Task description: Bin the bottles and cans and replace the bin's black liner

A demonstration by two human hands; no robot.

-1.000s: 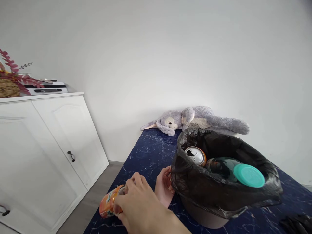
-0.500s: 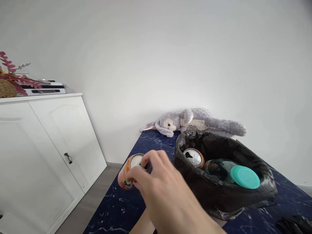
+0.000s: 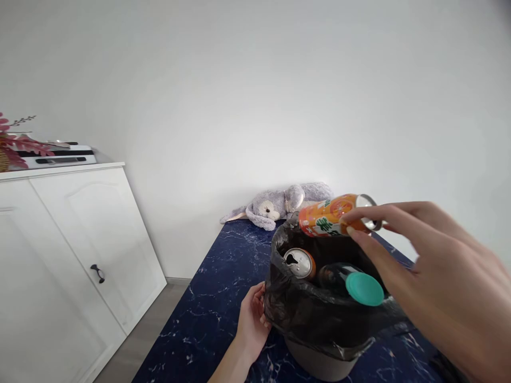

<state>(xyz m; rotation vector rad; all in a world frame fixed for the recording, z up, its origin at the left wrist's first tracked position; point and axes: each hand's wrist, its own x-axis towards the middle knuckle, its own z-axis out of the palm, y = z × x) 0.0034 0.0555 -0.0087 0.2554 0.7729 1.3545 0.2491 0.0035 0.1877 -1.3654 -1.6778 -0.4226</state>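
Note:
My right hand (image 3: pixel 435 255) pinches an orange soda can (image 3: pixel 325 217) near its silver top, between thumb and fingers. The can is tipped on its side over the far rim of a trash bin (image 3: pixel 319 361) lined with a black plastic bag (image 3: pixel 319 324). Against the bin's left side, my left hand (image 3: pixel 254 319) grips the bagged wall with curled fingers; some fingertips are hidden. Inside the bin another orange can (image 3: pixel 300 263) shows its opened silver top. Beside that one lies a dark clear bottle with a turquoise lid (image 3: pixel 364 289).
A grey plush rabbit (image 3: pixel 267 207) lies at the back of the dark blue marbled table (image 3: pixel 215 287), against the white wall. To the left stands a white cabinet (image 3: pixel 88 229) with a flower basket on top. Something black (image 3: pixel 449 367) lies at the lower right.
My right hand has carried the can from the table's left side, up and rightward over the bin. My left hand has come into view at the bin's side.

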